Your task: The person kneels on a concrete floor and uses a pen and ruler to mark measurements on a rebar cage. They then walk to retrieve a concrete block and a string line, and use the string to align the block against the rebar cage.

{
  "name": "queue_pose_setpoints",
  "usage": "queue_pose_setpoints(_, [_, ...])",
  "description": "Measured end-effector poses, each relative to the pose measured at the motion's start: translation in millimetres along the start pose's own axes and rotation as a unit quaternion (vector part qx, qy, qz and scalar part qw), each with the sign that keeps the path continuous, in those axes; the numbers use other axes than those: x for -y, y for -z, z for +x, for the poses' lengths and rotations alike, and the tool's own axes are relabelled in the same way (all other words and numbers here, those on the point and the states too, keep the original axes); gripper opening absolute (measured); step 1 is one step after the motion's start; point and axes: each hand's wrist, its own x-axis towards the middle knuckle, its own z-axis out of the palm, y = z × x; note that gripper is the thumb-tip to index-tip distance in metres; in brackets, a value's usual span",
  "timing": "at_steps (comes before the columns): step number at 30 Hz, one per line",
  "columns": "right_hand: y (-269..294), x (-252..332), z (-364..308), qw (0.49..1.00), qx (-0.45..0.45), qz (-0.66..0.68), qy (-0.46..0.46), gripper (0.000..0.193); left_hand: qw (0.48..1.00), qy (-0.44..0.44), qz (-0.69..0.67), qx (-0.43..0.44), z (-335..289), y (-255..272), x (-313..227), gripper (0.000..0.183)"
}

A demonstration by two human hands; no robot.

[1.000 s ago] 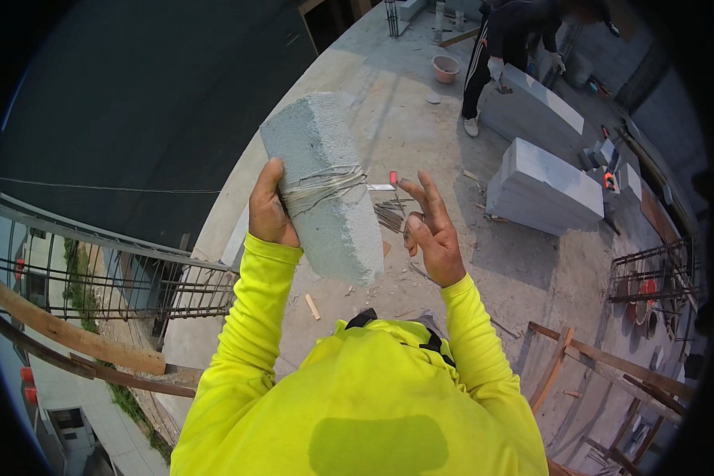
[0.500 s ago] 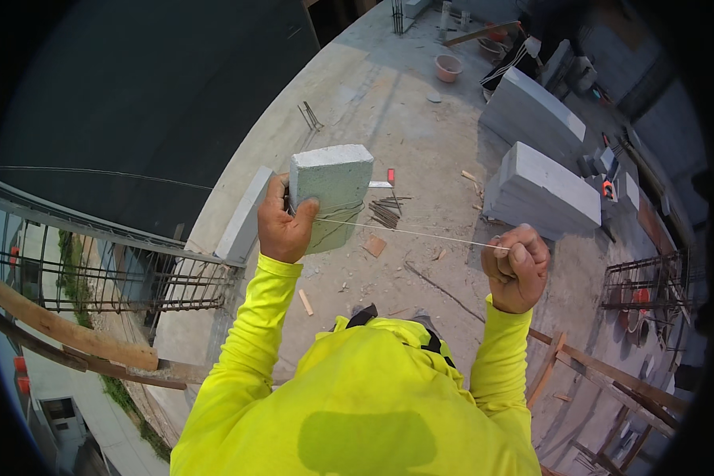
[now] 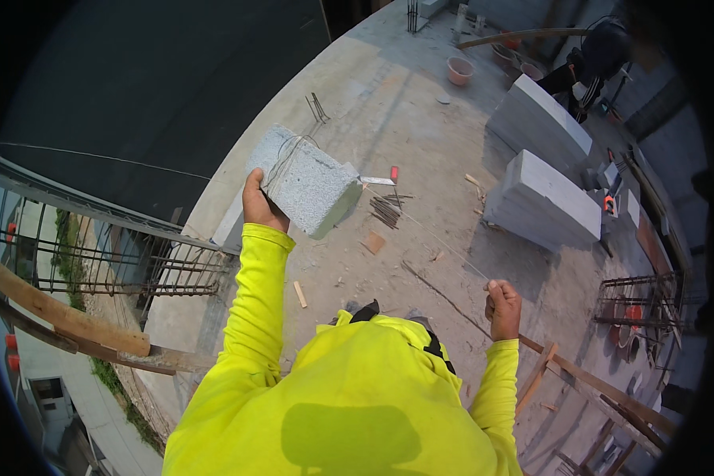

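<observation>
My left hand (image 3: 262,203) grips one end of a pale grey concrete block (image 3: 305,178), held tilted above the floor. Thin string is wound around the block, with loops lying across its upper face. From the block's right end the string (image 3: 444,239) runs slanting down to my right hand (image 3: 503,308). The fingers of that hand are pinched closed on the string. Both forearms are in bright yellow sleeves.
Stacked grey blocks (image 3: 543,202) stand to the right, with another stack (image 3: 539,119) beyond. A try square (image 3: 379,181) and short steel rods (image 3: 385,210) lie on the concrete floor. The slab's edge curves along the left. A co-worker (image 3: 595,63) bends at the far right.
The block has tipped over, turning from upright to slanted, its wound string now showing on top. My right hand has moved down and slightly left, with the string slanting more steeply.
</observation>
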Motion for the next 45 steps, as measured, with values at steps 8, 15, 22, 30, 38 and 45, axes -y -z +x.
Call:
queue_pose_setpoints(8, [80.9, 83.4, -14.8, 0.9, -0.181, 0.281, 0.28, 0.017, 0.765, -0.35, 0.534, 0.083, -17.8, 26.5, -2.4, 0.025])
queue_pose_setpoints(15, [97.6, 65.3, -58.8, 0.924, -0.08, 0.149, 0.342, 0.017, 0.958, -0.152, -0.138, -0.201, 32.2, 52.9, 22.4, 0.046])
queue_pose_setpoints(22, [164.0, -2.2, -88.8, 0.928, -0.297, 0.14, 0.179, 0.017, 0.997, -0.018, -0.068, -0.045, 39.9, 64.9, 13.7, 0.051])
queue_pose_setpoints(30, [252.7, -47.5, -177.8, 0.818, -0.544, 0.115, 0.147, 0.026, 0.894, -0.258, 0.353, 0.096, 48.9, 55.5, -20.6, 0.032])
queue_pose_setpoints(38, [254.4, -148.7, -236.0, 0.806, -0.586, -0.038, -0.071, 0.025, 0.971, -0.11, -0.157, -0.144, 61.2, 30.0, 13.7, 0.044])
queue_pose_setpoints(45, [294.6, -227.8, -321.8, 0.645, -0.526, -0.441, -0.335, 0.026, 0.985, -0.103, 0.134, 0.033, 43.1, 27.7, -39.4, 0.039])
